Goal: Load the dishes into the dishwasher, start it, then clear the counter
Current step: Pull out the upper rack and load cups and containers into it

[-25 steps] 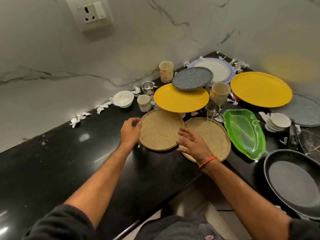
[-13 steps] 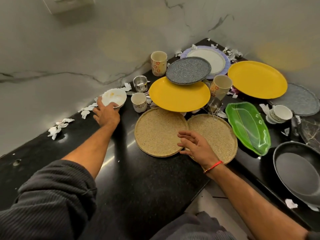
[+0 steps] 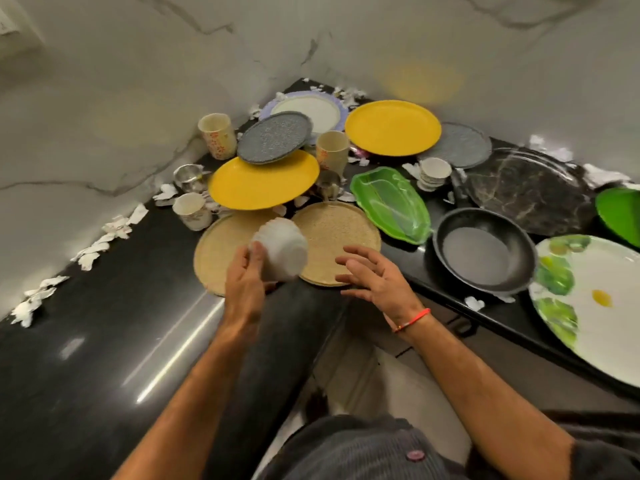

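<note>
Black stone bench [image 3: 104, 341] runs beneath both arms. Nearest, the left hand [image 3: 244, 289] grips a white ribbed bowl [image 3: 282, 249], tipped on its side, above two woven round mats [image 3: 332, 237]. The right hand [image 3: 377, 282] hovers beside it, fingers spread, holding nothing. Beyond lie a black frying pan [image 3: 483, 251], a green leaf dish [image 3: 391, 206], a yellow plate [image 3: 263, 180], then mugs and more plates in the corner.
</note>
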Available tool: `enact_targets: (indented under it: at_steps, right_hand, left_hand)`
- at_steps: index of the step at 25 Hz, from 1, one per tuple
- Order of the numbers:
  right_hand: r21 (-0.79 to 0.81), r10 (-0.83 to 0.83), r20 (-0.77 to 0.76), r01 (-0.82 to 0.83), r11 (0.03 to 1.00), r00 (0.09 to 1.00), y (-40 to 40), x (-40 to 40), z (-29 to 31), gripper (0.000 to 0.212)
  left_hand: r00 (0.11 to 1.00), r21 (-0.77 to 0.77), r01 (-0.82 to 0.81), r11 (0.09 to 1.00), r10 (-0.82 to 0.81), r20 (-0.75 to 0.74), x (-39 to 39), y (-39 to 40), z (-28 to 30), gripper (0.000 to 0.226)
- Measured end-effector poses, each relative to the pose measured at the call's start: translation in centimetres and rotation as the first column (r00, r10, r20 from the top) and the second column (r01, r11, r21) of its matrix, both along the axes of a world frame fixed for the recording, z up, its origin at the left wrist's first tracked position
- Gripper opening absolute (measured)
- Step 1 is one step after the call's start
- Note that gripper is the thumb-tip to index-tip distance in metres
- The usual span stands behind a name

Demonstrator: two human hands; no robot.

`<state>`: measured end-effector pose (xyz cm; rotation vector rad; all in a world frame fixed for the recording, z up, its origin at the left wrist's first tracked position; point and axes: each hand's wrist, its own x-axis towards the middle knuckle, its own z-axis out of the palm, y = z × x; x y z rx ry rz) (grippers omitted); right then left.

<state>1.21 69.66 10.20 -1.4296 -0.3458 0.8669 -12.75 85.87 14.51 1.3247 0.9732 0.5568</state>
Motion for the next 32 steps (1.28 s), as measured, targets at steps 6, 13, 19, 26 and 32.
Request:
enact_targets:
  at_steps: [6,13,19,26,32]
  right_hand:
    - [0.029,-0.378,0.087,0.377,0.926,0.922,-18.6,-0.2,-0.5,0.016]
    - [-0.016,-0.786,-0.008,0.786,0.618,0.618,-44.6,-8.0,-2.1,0.027]
    - [-0.127,-0.942,-0.062,0.934,0.335,0.33,-58.0,-15.5,-5.0,0.046]
    - [-0.23,-0.945,-0.258,0.963,-0.143,-0.202,-67.4,-16.9,-11.2,0.044]
    - [-0.374,-0.915,-0.245,0.902,-0.216,-0.321,-75.4,-11.3,-16.1,0.06]
  left_hand:
    - [0.878,-0.295,0.442,0.847,-0.476,-0.049,6.4,-18.9,0.0,0.03]
    - [0.362,-0.156,0.912,0.38,-0.923,-0.131,7.6,-43.0,-2.8,0.064]
    - [-0.04,-0.126,0.992,-0.019,-0.985,-0.167,7.4,-59.5,-7.4,0.052]
    - [-0.364,-0.22,0.926,-0.307,-0.883,-0.296,11.4,-73.7,-13.9,0.053]
    - [-0.41,-0.273,0.909,-0.314,-0.791,-0.455,16.7,-85.7,-21.5,0.052]
